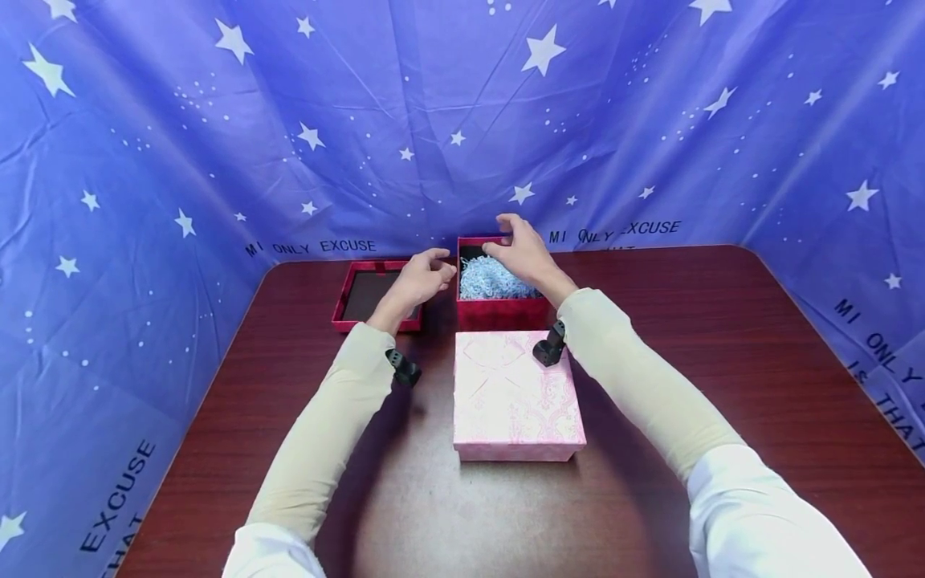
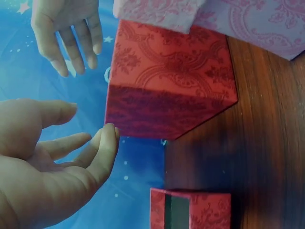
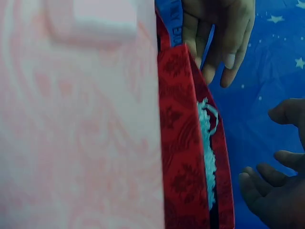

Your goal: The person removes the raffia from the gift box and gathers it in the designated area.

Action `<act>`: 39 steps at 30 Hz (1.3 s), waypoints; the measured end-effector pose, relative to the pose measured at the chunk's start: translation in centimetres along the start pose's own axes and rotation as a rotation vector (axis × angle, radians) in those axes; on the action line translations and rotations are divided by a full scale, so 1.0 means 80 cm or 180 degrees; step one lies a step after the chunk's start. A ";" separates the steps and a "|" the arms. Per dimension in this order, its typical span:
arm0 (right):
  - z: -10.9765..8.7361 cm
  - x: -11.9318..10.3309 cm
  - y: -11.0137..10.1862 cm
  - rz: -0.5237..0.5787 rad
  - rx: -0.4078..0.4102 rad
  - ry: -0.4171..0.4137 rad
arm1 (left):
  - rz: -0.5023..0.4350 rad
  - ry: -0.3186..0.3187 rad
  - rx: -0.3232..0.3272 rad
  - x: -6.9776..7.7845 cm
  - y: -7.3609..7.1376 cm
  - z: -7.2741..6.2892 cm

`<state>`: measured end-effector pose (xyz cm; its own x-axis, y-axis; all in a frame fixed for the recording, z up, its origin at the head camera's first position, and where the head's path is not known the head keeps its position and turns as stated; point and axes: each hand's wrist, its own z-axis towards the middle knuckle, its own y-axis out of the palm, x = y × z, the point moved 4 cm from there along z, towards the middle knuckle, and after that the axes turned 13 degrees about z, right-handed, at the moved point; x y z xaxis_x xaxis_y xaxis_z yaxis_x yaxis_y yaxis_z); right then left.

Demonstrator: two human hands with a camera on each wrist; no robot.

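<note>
A lidless red patterned box (image 1: 502,314) stands toward the back of the table, filled with light blue shredded paper (image 1: 491,278). My left hand (image 1: 421,281) is just left of it, fingers loosely bent and fingertips right at the box's edge in the left wrist view. Over the right part of the box is my right hand (image 1: 526,255), its thumb and fingers spread apart above the paper. Neither hand holds anything. In the right wrist view, curled blue strands (image 3: 208,143) show along the rim.
A red lid (image 1: 345,301) with a dark inside lies left of the box, behind my left wrist. In front of the red box sits a pink patterned box (image 1: 506,393) with its lid on. Blue star-printed cloth (image 1: 405,120) hangs behind and at both sides.
</note>
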<state>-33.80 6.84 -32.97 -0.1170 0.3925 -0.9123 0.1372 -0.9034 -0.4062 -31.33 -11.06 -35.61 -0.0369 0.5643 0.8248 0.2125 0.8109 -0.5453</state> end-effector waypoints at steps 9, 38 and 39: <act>0.004 0.017 -0.002 -0.0340 -0.0414 0.0385 | 0.0418 -0.0002 0.0013 0.003 0.015 0.008; 0.011 0.056 0.018 -0.0400 -0.1921 0.1557 | -0.0275 -0.0297 -0.0225 -0.007 0.020 0.012; 0.012 0.055 0.019 -0.0425 -0.1933 0.1485 | -0.0277 -0.0304 -0.0223 -0.008 0.020 0.013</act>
<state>-35.02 7.07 -37.54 0.2371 0.6451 -0.7264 0.6817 -0.6432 -0.3487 -31.97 -9.97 -37.13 -0.1502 0.5071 0.8487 0.2719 0.8465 -0.4576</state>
